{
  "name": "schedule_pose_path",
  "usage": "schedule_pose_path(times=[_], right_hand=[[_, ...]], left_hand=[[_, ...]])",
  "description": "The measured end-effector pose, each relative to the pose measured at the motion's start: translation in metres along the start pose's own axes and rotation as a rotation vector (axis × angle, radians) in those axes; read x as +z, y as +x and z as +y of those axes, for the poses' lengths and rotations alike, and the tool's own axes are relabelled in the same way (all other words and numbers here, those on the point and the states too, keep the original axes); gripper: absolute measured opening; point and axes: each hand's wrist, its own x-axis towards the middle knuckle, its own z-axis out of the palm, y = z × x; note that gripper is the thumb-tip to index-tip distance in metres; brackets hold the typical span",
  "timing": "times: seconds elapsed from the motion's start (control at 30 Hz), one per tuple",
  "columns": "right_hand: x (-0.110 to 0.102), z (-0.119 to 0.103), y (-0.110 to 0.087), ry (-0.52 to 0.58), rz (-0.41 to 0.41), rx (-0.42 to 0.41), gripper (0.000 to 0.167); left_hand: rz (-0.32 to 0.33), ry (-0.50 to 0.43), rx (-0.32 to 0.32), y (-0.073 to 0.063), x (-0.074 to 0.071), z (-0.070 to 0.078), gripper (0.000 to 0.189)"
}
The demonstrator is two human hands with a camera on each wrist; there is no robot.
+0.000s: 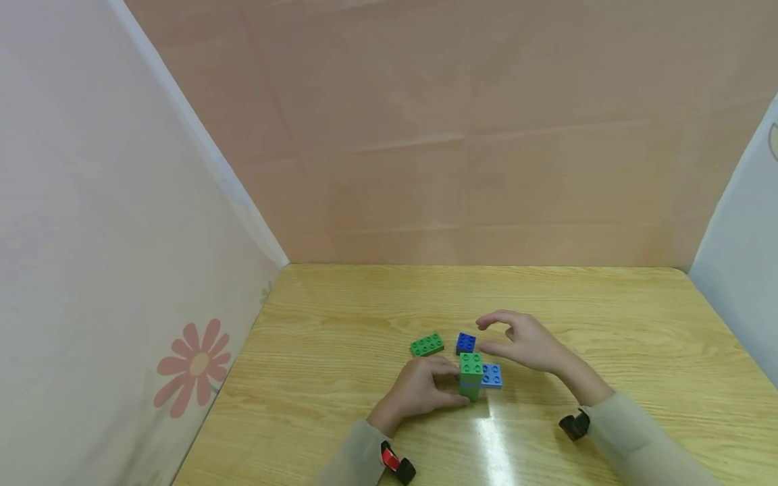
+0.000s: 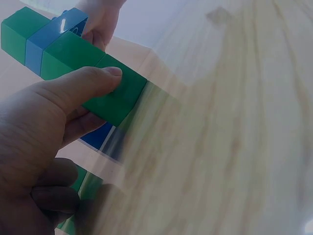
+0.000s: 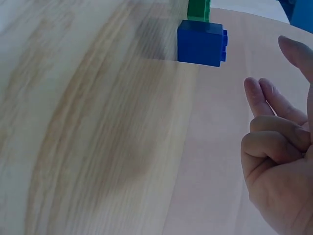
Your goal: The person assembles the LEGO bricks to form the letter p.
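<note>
A tower of green bricks (image 1: 471, 364) stands on the table, with a light blue brick (image 1: 492, 376) set into it and jutting out to the right. My left hand (image 1: 419, 388) holds the tower near its base, thumb on the near side and fingers behind. The left wrist view shows one green brick (image 2: 17, 34) above the blue layer and green ones below it. Beyond the tower sits a small dark blue brick (image 1: 465, 343). My right hand (image 1: 529, 344) hovers just right of that brick, fingers bent loosely and apart from it, holding nothing.
A long green brick (image 1: 427, 345) lies studs up to the left of the dark blue one. The wooden table (image 1: 340, 304) meets a pinkish back wall (image 1: 462, 169). A white sheet with a flower print (image 1: 197, 364) stands along the left side.
</note>
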Motion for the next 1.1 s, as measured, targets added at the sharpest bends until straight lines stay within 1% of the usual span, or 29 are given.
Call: schedule_pose_path(times=[0.1, 0.3, 0.43, 0.6, 0.8, 0.93, 1.1], right_hand=[[0.004, 0.003, 0.004, -0.011, -0.009, 0.01, 0.048], [0.009, 0.001, 0.011, -0.083, -0.001, 0.128, 0.065], [0.013, -0.001, 0.017, -0.099, -0.01, 0.16, 0.068], [0.021, 0.0, 0.023, -0.125, -0.04, 0.154, 0.061], [0.027, 0.0, 0.026, -0.164, -0.065, 0.158, 0.052], [0.029, 0.0, 0.026, -0.167, -0.073, 0.163, 0.044], [0.032, 0.0, 0.027, -0.173, -0.067, 0.159, 0.04]], left_hand=[[0.0, 0.0, 0.009, 0.0, 0.0, 0.0, 0.036], [-0.004, -0.004, 0.014, -0.001, -0.001, 0.0, 0.037], [-0.003, -0.01, 0.009, -0.001, -0.001, 0.001, 0.037], [-0.007, -0.01, 0.009, -0.001, -0.001, 0.001, 0.038], [-0.01, -0.015, 0.006, -0.001, 0.0, 0.0, 0.039], [-0.009, -0.02, 0.007, -0.001, 0.0, -0.001, 0.038], [-0.009, -0.018, 0.008, -0.001, 0.0, -0.001, 0.038]])
